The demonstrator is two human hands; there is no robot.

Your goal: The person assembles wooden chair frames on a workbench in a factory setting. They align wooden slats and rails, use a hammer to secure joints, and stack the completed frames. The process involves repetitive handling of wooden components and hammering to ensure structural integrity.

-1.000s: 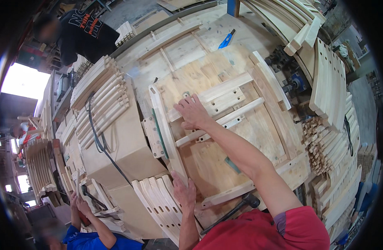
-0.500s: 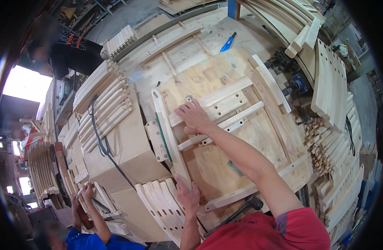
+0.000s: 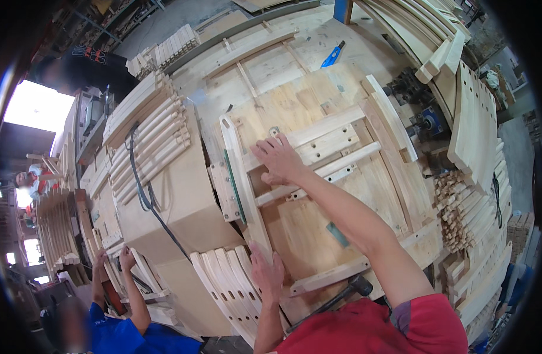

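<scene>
A pale wooden frame (image 3: pixel 395 177) of rails and slats lies on a plywood board in front of me. My right hand (image 3: pixel 278 159) is curled over the upper crosspiece (image 3: pixel 333 127), close to where it meets the left rail (image 3: pixel 245 183). Below it, a thinner round-edged slat (image 3: pixel 353 158) runs across the frame, partly hidden by my forearm. My left hand (image 3: pixel 267 274) closes around the near end of the left rail, thumb on the inner side. A drilled wooden block with a green edge (image 3: pixel 225 192) stands against the rail's outer side.
A black-headed mallet (image 3: pixel 358 287) lies near my body. A blue cutter knife (image 3: pixel 333 54) rests at the far side. Slotted slats (image 3: pixel 224 283) and stacked rods (image 3: pixel 156 159) stand left; wood piles (image 3: pixel 460 200) and a dark clamp (image 3: pixel 421 121) right. A co-worker in blue (image 3: pixel 126 339) works at lower left.
The view has shifted slightly. Both my hands keep their places on the frame, the right one barely shifting on the crosspiece. The hands of the co-worker in blue have moved a little.
</scene>
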